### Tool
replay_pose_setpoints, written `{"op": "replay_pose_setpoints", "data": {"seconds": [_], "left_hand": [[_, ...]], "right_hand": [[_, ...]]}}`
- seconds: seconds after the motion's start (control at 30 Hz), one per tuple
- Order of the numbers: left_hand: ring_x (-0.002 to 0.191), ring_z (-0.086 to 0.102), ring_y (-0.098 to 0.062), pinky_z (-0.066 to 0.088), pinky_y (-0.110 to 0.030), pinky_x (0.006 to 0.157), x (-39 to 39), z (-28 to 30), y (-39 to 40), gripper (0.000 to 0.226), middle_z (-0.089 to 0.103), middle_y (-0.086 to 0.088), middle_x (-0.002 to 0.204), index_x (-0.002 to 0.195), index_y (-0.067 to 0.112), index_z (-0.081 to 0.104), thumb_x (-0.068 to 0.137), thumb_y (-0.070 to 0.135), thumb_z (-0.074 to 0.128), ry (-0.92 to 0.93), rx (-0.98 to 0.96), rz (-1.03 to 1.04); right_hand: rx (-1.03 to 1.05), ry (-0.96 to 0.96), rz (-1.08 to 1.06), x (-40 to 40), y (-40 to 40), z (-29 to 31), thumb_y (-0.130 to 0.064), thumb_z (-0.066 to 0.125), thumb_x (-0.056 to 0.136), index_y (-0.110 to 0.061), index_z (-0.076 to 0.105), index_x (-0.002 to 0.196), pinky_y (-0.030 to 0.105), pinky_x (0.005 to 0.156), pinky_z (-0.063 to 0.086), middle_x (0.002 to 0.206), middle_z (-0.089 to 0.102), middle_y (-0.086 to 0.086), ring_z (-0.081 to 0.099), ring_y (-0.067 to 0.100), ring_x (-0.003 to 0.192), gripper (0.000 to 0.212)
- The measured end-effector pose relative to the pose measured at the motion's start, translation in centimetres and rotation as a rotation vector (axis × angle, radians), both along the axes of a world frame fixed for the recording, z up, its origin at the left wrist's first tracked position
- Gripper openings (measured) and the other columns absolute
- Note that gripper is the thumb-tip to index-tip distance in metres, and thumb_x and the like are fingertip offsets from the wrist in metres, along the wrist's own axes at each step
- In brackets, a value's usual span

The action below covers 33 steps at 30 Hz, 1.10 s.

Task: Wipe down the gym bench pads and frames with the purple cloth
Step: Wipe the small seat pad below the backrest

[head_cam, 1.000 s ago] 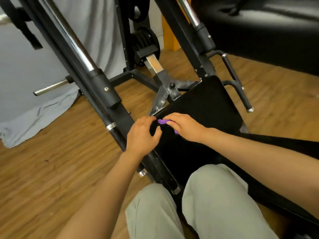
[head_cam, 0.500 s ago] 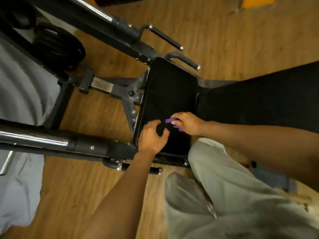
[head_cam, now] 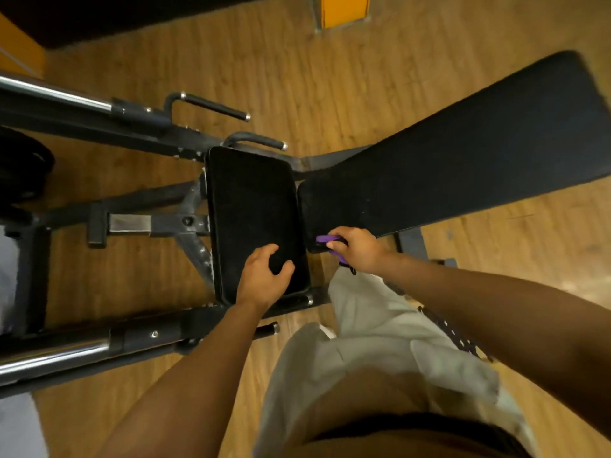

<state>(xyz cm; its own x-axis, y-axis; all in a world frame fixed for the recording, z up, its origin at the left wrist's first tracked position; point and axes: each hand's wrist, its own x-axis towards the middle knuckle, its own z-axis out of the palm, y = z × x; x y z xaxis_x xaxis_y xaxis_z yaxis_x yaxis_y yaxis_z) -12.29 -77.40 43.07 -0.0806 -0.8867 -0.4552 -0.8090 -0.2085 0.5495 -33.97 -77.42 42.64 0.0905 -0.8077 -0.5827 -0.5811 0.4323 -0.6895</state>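
Now | right hand (head_cam: 358,247) grips purple cloth (head_cam: 327,240) | left hand (head_cam: 264,276) on seat pad (head_cam: 251,200)

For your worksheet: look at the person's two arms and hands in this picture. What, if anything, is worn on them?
Both forearms are bare as far as the view reaches: no sleeves, gloves, watch or rings can be seen on the left hand or the right hand. Lower down, the person wears light grey-beige trousers.

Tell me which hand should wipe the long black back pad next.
Right, probably. The right hand already grips the purple cloth at the near corner of the long black back pad; the left hand rests cloth-free on the small black seat pad.
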Motion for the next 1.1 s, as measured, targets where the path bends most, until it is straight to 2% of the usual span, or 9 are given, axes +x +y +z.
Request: {"op": "replay_pose_setpoints", "data": {"seconds": [0.13,0.27,0.33,0.47,0.63,0.73,0.87,1.03,1.1], "left_hand": [[0.132,0.04,-0.014,0.037,-0.032,0.108,-1.3,0.0,-0.6,0.051,0.043,0.005,0.142,0.138,0.023,0.046,0.091,0.039,0.059,0.041,-0.018,-0.196],[0.132,0.039,-0.016,0.037,-0.035,0.107,-1.9,-0.4,0.7,0.051,0.042,0.004,0.144,0.139,0.024,0.045,0.092,0.04,0.058,0.006,-0.028,-0.361],[0.132,0.04,-0.016,0.037,-0.031,0.105,-2.1,-0.2,2.5,0.051,0.043,0.004,0.142,0.138,0.023,0.046,0.091,0.039,0.059,0.017,-0.058,-0.437],[0.13,0.042,-0.015,0.038,-0.03,0.103,-2.5,-0.1,6.1,0.05,0.044,0.004,0.14,0.136,0.022,0.047,0.091,0.038,0.059,0.07,-0.026,-0.617],[0.129,0.042,-0.019,0.039,-0.037,0.106,-4.8,-1.2,10.4,0.05,0.044,0.001,0.14,0.135,0.021,0.047,0.091,0.04,0.058,0.062,0.048,-0.81],[0.126,0.044,-0.022,0.04,-0.036,0.102,-7.2,-1.8,13.7,0.049,0.047,-0.002,0.135,0.134,0.017,0.05,0.091,0.038,0.058,0.061,0.033,-0.943],[0.127,0.042,-0.02,0.037,-0.031,0.099,-11.4,-1.8,18.4,0.048,0.047,0.0,0.137,0.134,0.017,0.048,0.092,0.037,0.057,0.1,0.048,-1.112],[0.127,0.042,-0.019,0.039,-0.034,0.103,-17.7,-1.9,23.5,0.049,0.048,0.0,0.137,0.135,0.018,0.048,0.092,0.038,0.058,0.124,0.006,-1.272],[0.129,0.041,-0.018,0.038,-0.036,0.105,-20.7,-2.0,25.3,0.049,0.047,0.001,0.138,0.135,0.02,0.048,0.092,0.04,0.057,0.112,-0.011,-1.308]], "right_hand": [[-0.023,0.046,-0.157,-0.1,2.9,-1.1,-0.026,0.049,0.098,-0.012,0.055,0.125,0.01,0.056,0.035,0.109,0.062,0.009,0.055,0.013,0.084,0.031],[-0.074,0.023,-0.353,1.8,7.3,-2.0,-0.026,0.051,0.097,-0.012,0.058,0.12,0.011,0.056,0.037,0.102,0.064,0.008,0.056,0.01,0.076,0.028],[-0.099,0.031,-0.414,2.9,10.0,-2.2,-0.027,0.051,0.097,-0.011,0.06,0.12,0.015,0.061,0.04,0.104,0.065,0.008,0.058,0.015,0.082,0.029],[-0.063,0.073,-0.533,4.2,16.2,-1.7,-0.025,0.05,0.098,-0.005,0.063,0.111,0.033,0.076,0.043,0.102,0.065,0.013,0.059,0.026,0.093,0.027],[-0.015,0.133,-0.745,3.9,24.8,-1.7,-0.024,0.05,0.098,-0.005,0.061,0.117,0.034,0.08,0.043,0.107,0.065,0.013,0.059,0.028,0.099,0.029],[0.031,0.164,-0.904,3.3,30.2,-1.4,-0.023,0.05,0.098,-0.005,0.061,0.118,0.032,0.078,0.041,0.111,0.064,0.014,0.058,0.028,0.1,0.029],[0.044,0.175,-1.093,1.6,36.5,-0.9,-0.02,0.051,0.097,-0.002,0.061,0.113,0.032,0.07,0.039,0.106,0.065,0.019,0.056,0.026,0.084,0.026],[0.057,0.16,-1.191,-2.5,42.5,-0.7,-0.023,0.049,0.098,-0.005,0.06,0.115,0.028,0.065,0.043,0.104,0.065,0.015,0.057,0.023,0.082,0.027],[0.059,0.145,-1.209,-5.3,44.5,-0.9,-0.023,0.05,0.098,-0.006,0.061,0.113,0.033,0.069,0.045,0.102,0.066,0.016,0.06,0.028,0.085,0.026]]}}
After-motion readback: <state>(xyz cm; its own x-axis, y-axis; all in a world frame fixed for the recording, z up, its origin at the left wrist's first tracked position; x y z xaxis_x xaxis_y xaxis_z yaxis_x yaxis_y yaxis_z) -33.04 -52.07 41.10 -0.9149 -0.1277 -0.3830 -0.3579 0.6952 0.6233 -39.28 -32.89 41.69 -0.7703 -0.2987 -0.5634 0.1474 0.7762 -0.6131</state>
